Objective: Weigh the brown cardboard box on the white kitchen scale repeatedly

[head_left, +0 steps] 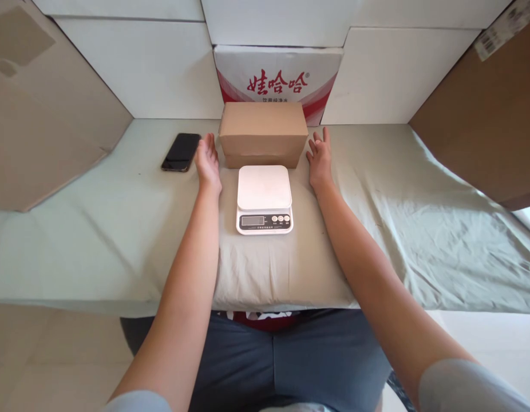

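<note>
"Where's the brown box (262, 137)?"
"On the surface (368, 189), between left hand (208, 165) and right hand (320, 164), fingers spread."
"Around it?"
"White scale (265, 189) near, lettered carton (277, 63) far, phone (181, 152) left."
"Inside?"
"Hidden; its top looks closed."

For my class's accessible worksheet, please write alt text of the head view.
A person's left hand and right hand, both open, flank a brown cardboard box on a pale cloth; a white digital scale sits in front of it. A black phone lies beside the left hand.
</note>
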The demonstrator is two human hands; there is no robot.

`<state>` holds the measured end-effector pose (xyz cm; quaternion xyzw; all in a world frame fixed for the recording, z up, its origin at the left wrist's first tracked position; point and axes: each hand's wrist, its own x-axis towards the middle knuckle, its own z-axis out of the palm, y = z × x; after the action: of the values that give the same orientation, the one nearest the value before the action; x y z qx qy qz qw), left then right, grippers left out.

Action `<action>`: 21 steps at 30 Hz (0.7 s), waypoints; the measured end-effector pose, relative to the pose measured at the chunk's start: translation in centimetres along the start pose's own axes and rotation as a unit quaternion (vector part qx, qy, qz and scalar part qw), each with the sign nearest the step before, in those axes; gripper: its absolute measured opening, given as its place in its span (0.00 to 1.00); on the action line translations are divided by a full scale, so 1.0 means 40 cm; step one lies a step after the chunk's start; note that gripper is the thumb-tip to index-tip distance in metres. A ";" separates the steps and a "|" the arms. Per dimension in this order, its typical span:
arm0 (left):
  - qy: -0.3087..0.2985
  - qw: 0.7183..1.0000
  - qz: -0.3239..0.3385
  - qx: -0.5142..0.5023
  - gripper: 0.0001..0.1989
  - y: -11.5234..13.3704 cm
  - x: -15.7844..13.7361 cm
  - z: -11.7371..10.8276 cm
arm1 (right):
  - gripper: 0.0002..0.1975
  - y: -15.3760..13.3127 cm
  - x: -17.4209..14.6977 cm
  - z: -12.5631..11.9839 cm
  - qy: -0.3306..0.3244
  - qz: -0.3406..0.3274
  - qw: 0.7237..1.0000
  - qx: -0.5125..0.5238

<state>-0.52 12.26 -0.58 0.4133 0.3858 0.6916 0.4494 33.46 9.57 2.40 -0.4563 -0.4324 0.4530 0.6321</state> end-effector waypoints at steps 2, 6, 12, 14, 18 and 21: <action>0.012 1.000 -0.008 -0.007 0.35 0.001 0.000 0.003 | 0.54 -0.006 -0.006 0.005 -0.001 -0.003 1.000 0.000; 0.028 0.999 -0.015 -0.010 0.34 0.002 0.000 0.008 | 0.57 -0.014 -0.016 0.014 0.002 -0.007 1.000 0.008; 0.001 1.000 -0.015 0.002 0.35 -0.007 0.009 0.010 | 0.54 -0.004 -0.006 0.008 0.002 0.003 1.000 0.009; 0.005 1.000 -0.017 -0.003 0.33 -0.008 0.011 0.011 | 0.53 0.001 -0.002 0.008 0.004 -0.001 1.000 0.008; 0.004 1.000 -0.020 -0.006 0.32 -0.003 0.010 0.014 | 0.53 0.004 -0.001 0.011 0.008 -0.006 1.000 0.005; 0.009 0.999 -0.026 -0.017 0.31 0.007 0.003 0.024 | 0.53 0.005 0.002 0.009 0.002 -0.003 1.000 -0.001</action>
<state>0.25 12.44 0.06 0.3891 0.3891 0.6896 0.4709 33.11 9.73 2.27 -0.4568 -0.4330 0.4496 0.6338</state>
